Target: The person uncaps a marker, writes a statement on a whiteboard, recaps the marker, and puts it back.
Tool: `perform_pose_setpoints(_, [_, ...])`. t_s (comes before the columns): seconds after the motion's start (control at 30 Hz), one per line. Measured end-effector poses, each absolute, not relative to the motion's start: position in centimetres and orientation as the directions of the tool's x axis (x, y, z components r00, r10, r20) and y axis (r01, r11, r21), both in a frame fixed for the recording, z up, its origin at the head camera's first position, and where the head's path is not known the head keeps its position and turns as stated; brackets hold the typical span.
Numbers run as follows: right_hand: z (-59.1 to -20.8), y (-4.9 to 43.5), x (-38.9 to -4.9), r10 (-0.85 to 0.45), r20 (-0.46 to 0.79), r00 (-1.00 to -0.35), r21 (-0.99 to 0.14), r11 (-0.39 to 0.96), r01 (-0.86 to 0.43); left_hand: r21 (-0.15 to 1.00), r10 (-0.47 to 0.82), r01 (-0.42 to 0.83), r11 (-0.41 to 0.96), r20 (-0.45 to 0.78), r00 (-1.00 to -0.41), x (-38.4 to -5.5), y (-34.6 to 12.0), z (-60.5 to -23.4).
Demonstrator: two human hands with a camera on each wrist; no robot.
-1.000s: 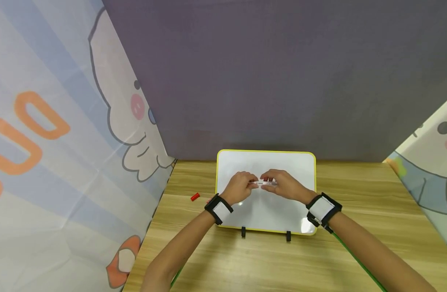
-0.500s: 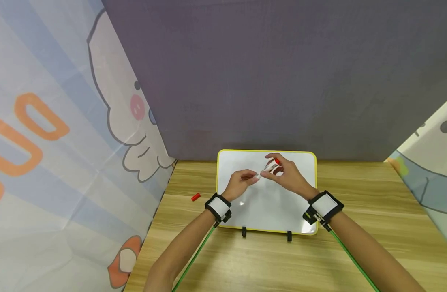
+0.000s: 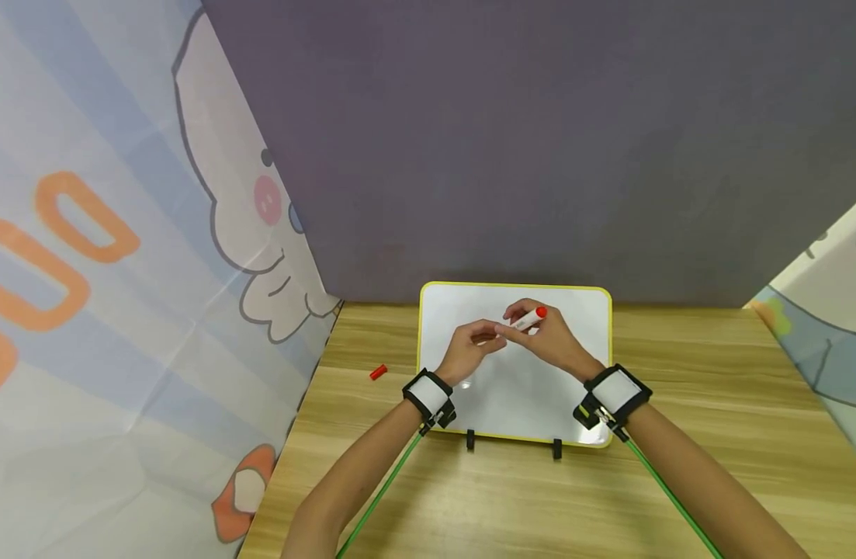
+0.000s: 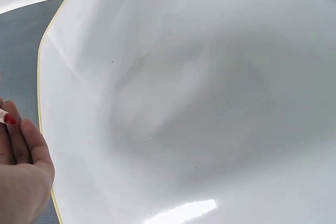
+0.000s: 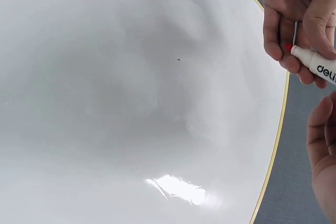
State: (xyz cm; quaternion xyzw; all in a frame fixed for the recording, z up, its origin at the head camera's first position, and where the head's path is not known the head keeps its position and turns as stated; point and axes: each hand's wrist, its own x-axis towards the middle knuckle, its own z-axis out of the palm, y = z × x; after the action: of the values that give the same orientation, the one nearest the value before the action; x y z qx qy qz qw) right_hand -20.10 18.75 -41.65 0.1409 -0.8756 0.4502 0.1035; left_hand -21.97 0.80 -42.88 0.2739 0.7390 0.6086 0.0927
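A white whiteboard marker (image 3: pixel 528 320) with a red rear end slants between the two hands over the whiteboard (image 3: pixel 511 396). My right hand (image 3: pixel 555 340) has it between thumb and fingers, the red end sticking out above the knuckles. My left hand (image 3: pixel 467 349) meets its front end; the right wrist view shows the left thumb (image 5: pixel 319 22) on the marker's barrel and fingers behind. There the uncapped red nib (image 5: pixel 289 47) is bare and "deli" is printed on the barrel. Part of the right hand's grip is hidden. A red cap (image 3: pixel 378 372) lies on the table.
The whiteboard has a yellow rim and two black feet (image 3: pixel 556 449) at its near edge. It rests on a wooden table (image 3: pixel 693 388). A dark grey wall (image 3: pixel 511 140) stands behind, and a cartoon-printed sheet (image 3: pixel 148 326) hangs at the left. Green cables run from both wrist straps.
The marker turned from nearly level to slanting, its red end coming into view at the upper right. The right hand rotated and regripped around it. The left hand stayed at the front end.
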Motion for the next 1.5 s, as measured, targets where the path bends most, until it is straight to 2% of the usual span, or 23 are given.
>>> perform_pose_setpoints(0.2, [-41.8, 18.3, -20.1, -0.198, 0.341, -0.919, -0.743, 0.542, -0.392, 0.93, 0.483, 0.322, 0.176, 0.203, -0.852, -21.8, 0.8, -42.7])
perform_pose_setpoints(0.4, [-42.2, 18.4, -20.2, -0.193, 0.471, -0.861, -0.67, 0.556, -0.492, 0.904, 0.412, 0.364, 0.224, 0.251, -0.876, -23.2, 0.5, -45.2])
perform_pose_setpoints(0.47, [-42.3, 18.4, -20.3, -0.182, 0.5, -0.847, -0.663, 0.549, -0.509, 0.894, 0.349, 0.382, 0.232, 0.29, -0.891, -23.8, 0.0, -45.9])
perform_pose_setpoints(0.6, [-42.0, 18.3, -20.2, -0.146, 0.529, -0.836, -0.69, 0.499, -0.524, 0.876, 0.13, 0.407, 0.259, 0.386, -0.913, -24.6, -1.6, -46.9])
perform_pose_setpoints(0.7, [-41.5, 17.9, -19.8, -0.136, 0.538, -0.832, -0.715, 0.451, -0.535, 0.887, -0.033, 0.361, 0.288, 0.386, -0.922, -25.2, -3.1, -47.7])
perform_pose_setpoints(0.8, [-41.4, 17.4, -19.7, -0.135, 0.545, -0.828, -0.726, 0.419, -0.546, 0.912, -0.115, 0.292, 0.289, 0.336, -0.935, -25.6, -4.6, -48.4])
perform_pose_setpoints(1.07, [-43.1, 16.6, -21.4, -0.135, 0.593, -0.794, -0.661, 0.481, -0.576, 0.965, -0.127, 0.153, 0.212, 0.182, -0.975, -26.2, -6.3, -50.1])
perform_pose_setpoints(1.27, [-43.6, 15.5, -21.9, -0.18, 0.625, -0.76, -0.589, 0.531, -0.609, 0.967, -0.169, 0.133, 0.215, 0.171, -0.971, -26.0, -6.3, -50.3])
perform_pose_setpoints(1.5, [-44.0, 14.7, -22.1, -0.203, 0.606, -0.769, -0.597, 0.523, -0.608, 0.968, -0.178, 0.159, 0.193, 0.194, -0.965, -25.5, -6.3, -50.3])
